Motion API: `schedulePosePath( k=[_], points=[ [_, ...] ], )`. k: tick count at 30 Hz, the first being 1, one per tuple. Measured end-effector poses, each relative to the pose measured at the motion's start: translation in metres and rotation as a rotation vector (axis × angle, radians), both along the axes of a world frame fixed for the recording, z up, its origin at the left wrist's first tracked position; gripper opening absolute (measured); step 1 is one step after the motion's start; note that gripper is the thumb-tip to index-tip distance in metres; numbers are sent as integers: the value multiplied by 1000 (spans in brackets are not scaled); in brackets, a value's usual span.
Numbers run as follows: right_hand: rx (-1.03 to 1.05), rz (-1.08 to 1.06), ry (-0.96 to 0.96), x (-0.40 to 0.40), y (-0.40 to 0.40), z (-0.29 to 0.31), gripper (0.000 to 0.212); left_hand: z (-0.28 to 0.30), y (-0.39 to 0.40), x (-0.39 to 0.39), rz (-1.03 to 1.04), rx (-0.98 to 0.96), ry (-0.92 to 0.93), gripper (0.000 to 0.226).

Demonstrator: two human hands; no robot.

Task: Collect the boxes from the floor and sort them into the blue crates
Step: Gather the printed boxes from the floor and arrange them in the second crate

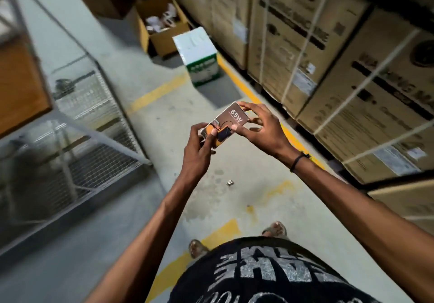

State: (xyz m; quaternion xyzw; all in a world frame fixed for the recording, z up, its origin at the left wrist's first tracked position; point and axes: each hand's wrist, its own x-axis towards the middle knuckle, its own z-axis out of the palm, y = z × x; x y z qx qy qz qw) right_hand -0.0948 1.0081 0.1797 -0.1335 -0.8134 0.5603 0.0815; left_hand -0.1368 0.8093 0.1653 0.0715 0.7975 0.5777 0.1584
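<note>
My grip is closed on 1 small, flat cardboard box printed in brown and orange with "65W" on its face (226,125), and I hold it in the air in front of me, above the grey concrete floor (225,199). My left hand (198,145) pinches the near end, thumb on the printed face and fingers curled underneath. My right hand (260,126) takes the far end, fingertips on the top corner and along the right edge, thumb on the face.

I judge the box light and fairly stiff, the kind of retail carton that holds its shape. Its glossy face could be a little slippery, so the short ends and the edges are the places to take hold, not the flat middle. 1 hand would likely carry it.

Below my hands a tiny pale scrap (230,182) lies on the floor, too small to tell what it is. Further off stand a white and green carton (199,53) and, behind it, an open brown cardboard box with white items inside (162,29). Tall strapped brown cartons (317,51) line my right, a wire mesh cage (77,105) my left. No blue crates are in view, so the sorting spot must be elsewhere.
</note>
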Motion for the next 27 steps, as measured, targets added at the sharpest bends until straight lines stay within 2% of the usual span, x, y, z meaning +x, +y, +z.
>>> schedulePosePath(
  k=[3,5,10,13,22,27],
  points=[
    [-50,106,63,-30,-83,17,60,19,-85,-8,152,-2,70,29],
    [-63,153,96,-50,-139,27,59,33,-141,-13,224,-55,146,38],
    [-73,263,194,-107,-280,58,51,68,-275,-26,293,-152,379,60],
    [-81,323,252,-138,-354,78,45,84,-339,-34,358,-226,457,59],
    [-297,659,216,-229,-502,109,43,105,-468,-76,708,-170,415,46],
    [-308,843,216,-281,-567,122,44,120,-515,-109,878,-157,437,43]
  ],
)
